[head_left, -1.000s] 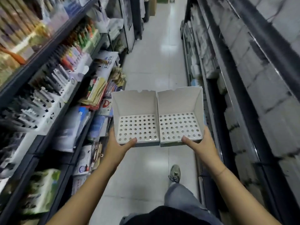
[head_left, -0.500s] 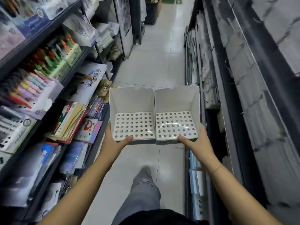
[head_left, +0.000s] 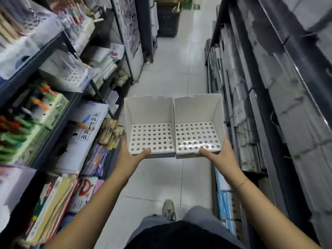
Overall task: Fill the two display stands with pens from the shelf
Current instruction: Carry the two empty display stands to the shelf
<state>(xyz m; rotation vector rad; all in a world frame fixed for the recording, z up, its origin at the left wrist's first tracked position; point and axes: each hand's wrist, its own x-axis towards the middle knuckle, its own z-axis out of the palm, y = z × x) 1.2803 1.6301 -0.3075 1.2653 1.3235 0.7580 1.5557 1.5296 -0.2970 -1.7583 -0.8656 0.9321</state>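
Thumbs lie flat on the front lips: the left thumb (head_left: 143, 153) on the left stand (head_left: 149, 119), the right thumb (head_left: 206, 151) on the right stand (head_left: 197, 114). The other fingers go under the bases and are hidden, so I cannot tell their spread. I judge that each stand is pinched between the thumb and the fingers below.

My left hand (head_left: 131, 158) and right hand (head_left: 222, 158) hold the stands touching side by side at mid frame, level, with every hole empty. I think this lets them travel as one piece.

The pens (head_left: 42, 102) wait on the shelf (head_left: 59, 124) at the left, blurred. Against half a second ago the grip is the same, but the shelf goods have slid toward the lower left and a black bin (head_left: 168, 20) now shows at top centre.
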